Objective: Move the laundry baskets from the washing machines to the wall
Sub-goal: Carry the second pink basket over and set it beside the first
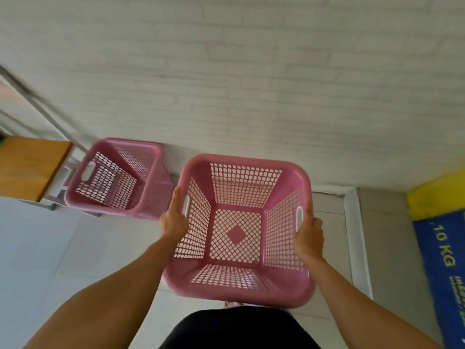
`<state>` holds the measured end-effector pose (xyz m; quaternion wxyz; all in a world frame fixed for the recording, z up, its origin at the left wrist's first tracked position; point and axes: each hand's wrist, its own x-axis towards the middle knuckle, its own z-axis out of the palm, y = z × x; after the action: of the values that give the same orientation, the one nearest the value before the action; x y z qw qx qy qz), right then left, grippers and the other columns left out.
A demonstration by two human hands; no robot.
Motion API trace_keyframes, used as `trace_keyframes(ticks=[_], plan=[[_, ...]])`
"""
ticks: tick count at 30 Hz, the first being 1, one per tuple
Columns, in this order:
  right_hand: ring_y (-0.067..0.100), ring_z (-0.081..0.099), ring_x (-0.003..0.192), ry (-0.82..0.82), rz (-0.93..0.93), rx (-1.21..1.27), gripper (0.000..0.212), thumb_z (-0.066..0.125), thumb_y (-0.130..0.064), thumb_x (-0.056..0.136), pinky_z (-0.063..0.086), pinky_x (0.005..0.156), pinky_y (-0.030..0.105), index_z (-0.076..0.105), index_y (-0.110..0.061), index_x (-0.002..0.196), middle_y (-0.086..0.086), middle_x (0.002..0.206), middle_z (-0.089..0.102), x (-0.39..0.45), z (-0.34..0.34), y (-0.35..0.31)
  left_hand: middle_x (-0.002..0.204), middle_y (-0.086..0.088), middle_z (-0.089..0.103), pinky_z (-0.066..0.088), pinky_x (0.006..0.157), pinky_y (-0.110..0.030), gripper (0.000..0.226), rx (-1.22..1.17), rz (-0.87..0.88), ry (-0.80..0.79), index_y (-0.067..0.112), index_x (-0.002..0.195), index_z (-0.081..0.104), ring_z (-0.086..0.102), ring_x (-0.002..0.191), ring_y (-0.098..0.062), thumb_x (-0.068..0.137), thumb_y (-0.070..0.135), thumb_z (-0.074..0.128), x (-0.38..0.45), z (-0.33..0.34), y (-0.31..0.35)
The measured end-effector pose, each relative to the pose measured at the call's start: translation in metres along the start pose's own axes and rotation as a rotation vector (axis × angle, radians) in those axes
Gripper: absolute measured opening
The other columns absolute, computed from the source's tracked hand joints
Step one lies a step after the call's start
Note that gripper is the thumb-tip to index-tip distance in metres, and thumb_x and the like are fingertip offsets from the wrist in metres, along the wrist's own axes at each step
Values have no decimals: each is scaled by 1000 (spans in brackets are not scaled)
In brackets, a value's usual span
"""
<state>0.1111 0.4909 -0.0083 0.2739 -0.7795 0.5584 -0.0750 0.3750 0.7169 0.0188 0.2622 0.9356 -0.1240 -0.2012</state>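
I carry an empty pink lattice laundry basket [236,230] in front of me, its mouth facing up. My left hand [175,217] grips its left rim by the handle slot, and my right hand [309,238] grips the right rim by the other slot. A second pink laundry basket [118,177], also empty, stands on the floor to the left, against the white brick wall [251,84]. The held basket is close to the wall, just right of the standing one.
A wooden tabletop [30,167] on a metal frame sits at the far left beside the standing basket. A blue and yellow panel marked "10 KG" [442,248] fills the right edge. White floor tiles [50,248] spread at the lower left.
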Motion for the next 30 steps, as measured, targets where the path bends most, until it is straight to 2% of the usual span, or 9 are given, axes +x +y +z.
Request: trace_keyframes(ticks=[3, 7, 11, 16, 19, 21, 24, 27, 30], plan=[[32, 65, 90, -12, -37, -23, 76, 51, -24, 103, 63, 69, 48, 4, -47, 158, 20, 120, 51, 30, 33, -35, 119, -21, 63, 59, 50, -40, 88, -6, -24, 21, 58, 146, 2, 68, 61, -29, 93, 4, 46, 41, -13, -12], [29, 65, 85, -57, -69, -49, 81, 52, -21, 103, 63, 60, 45, -1, -49, 158, 18, 116, 50, 71, 68, -75, 136, -19, 56, 40, 40, -12, 68, 40, -14, 95, 37, 154, 17, 57, 67, -23, 99, 10, 46, 90, -28, -14], [28, 65, 80, -114, -71, -66, 90, 57, -18, 100, 62, 54, 43, -3, -50, 158, 17, 114, 50, 99, 93, -112, 123, -17, 66, 57, 69, -40, 69, 66, -96, 120, 44, 152, 18, 65, 77, -31, 97, 17, 50, 141, -36, -22], [26, 66, 73, -194, -63, -59, 78, 49, -29, 103, 60, 46, 38, -2, -49, 159, 15, 107, 50, 123, 121, -134, 73, -13, 68, 60, 63, -42, 71, 52, -146, 207, 37, 149, 34, 62, 56, -26, 89, 9, 61, 192, -29, -34], [23, 65, 64, -278, -65, -50, 69, 22, -54, 95, 53, 39, 30, -2, -48, 160, 17, 100, 54, 144, 149, -138, 90, -5, 68, 62, 70, -43, 85, -30, -281, 116, 55, 142, 29, 70, 69, -25, 82, 4, 61, 234, -13, -73], [19, 64, 52, -327, -101, -48, 66, 25, -48, 100, 47, 34, 24, -4, -48, 160, 14, 87, 61, 159, 170, -135, 96, 0, 68, 61, 74, -41, 90, -54, -306, 72, 56, 141, 32, 71, 76, -23, 78, -3, 58, 253, -6, -81], [11, 61, 40, -335, -116, -49, 68, 37, -26, 107, 47, 32, 21, 0, -42, 161, 5, 69, 63, 176, 203, -126, 79, 1, 63, 56, 71, -32, 58, 69, -265, 69, 19, 132, 53, 68, 77, -24, 80, -7, 56, 281, 9, -77], [7, 59, 38, -321, -95, -56, 63, 36, -22, 109, 45, 31, 19, 6, -33, 163, 0, 64, 61, 184, 233, -119, 78, -3, 66, 60, 77, -40, 20, 93, -261, 27, 13, 99, 65, 68, 77, -25, 84, 2, 58, 305, 30, -86], [8, 59, 43, -331, -83, -89, 70, 42, -17, 106, 42, 33, 17, 6, -29, 164, 2, 67, 61, 192, 260, -107, 73, -2, 63, 59, 74, -37, 13, 115, -263, -9, 9, 90, 65, 62, 70, -21, 83, 1, 57, 323, 50, -97]])
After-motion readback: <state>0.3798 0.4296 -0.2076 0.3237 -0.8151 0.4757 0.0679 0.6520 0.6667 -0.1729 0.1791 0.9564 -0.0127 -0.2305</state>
